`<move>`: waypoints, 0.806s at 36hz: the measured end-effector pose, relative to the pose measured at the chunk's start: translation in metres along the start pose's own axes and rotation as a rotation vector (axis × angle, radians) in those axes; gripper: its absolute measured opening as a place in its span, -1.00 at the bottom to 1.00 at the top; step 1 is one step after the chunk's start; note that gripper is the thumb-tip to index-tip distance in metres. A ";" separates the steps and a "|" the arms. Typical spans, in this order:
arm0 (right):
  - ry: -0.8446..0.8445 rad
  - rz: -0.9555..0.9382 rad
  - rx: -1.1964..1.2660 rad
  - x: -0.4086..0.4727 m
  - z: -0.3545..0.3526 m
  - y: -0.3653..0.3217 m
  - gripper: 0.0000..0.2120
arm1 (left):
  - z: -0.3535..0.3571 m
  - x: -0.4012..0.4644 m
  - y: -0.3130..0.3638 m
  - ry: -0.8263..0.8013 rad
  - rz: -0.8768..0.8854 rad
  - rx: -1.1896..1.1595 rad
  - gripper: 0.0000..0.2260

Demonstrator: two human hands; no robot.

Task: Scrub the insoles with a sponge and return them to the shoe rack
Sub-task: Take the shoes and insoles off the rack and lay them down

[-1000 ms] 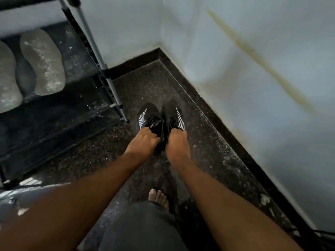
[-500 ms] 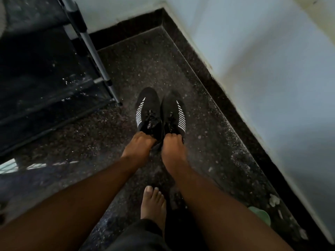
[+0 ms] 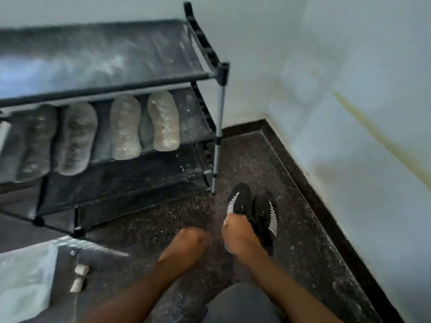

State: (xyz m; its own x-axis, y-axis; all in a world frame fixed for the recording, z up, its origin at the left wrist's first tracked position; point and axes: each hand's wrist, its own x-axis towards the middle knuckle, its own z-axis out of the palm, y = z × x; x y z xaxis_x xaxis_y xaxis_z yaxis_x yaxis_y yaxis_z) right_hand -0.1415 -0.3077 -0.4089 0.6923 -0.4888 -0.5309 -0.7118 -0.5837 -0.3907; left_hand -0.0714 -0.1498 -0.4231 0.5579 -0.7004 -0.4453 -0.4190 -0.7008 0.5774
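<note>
Dim, cool, bluish light fills the scene, with no hard shadows. Motion blur smears the dark metal-framed shoe rack (image 3: 205,75), worst at its left end, and softens the pale foam insoles (image 3: 126,127) lying on it. A pale glare patch sits at lower left. Wide-angle distortion bends the white wall (image 3: 349,89) edges.

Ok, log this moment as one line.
right hand: grips black shoes on floor | left hand: off shoes, fingers curled | insoles: on shoe rack middle shelf
</note>
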 end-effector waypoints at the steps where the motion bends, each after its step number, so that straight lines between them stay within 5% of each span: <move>1: -0.029 -0.041 0.036 -0.006 -0.009 -0.010 -0.76 | -0.014 -0.014 -0.001 0.014 -0.032 -0.013 -0.77; 8: 0.097 -0.148 0.030 -0.045 -0.062 -0.075 -0.63 | -0.096 -0.094 -0.010 0.237 -0.206 -0.169 -0.75; 13: 0.162 -0.234 0.076 -0.071 -0.075 -0.132 -0.69 | -0.135 -0.128 -0.010 0.469 -0.319 -0.569 -0.82; 17: 0.186 -0.195 0.370 -0.079 -0.085 -0.165 -0.78 | -0.153 -0.131 -0.011 0.644 -0.375 -0.850 -0.81; 25: 0.230 0.047 0.834 -0.038 -0.102 -0.192 -0.84 | -0.192 -0.085 -0.011 0.728 -0.415 -1.080 -0.92; 29: 0.208 0.172 1.015 -0.007 -0.107 -0.195 -0.93 | -0.210 -0.051 -0.024 0.656 -0.455 -1.302 -0.71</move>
State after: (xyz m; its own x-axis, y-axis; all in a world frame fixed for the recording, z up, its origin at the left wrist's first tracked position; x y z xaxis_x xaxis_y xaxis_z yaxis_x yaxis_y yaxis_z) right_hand 0.0053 -0.2596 -0.2484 0.5102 -0.6718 -0.5370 -0.5017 0.2747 -0.8203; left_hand 0.0605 -0.0688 -0.2700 0.8168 -0.0377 -0.5757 0.5765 0.0149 0.8170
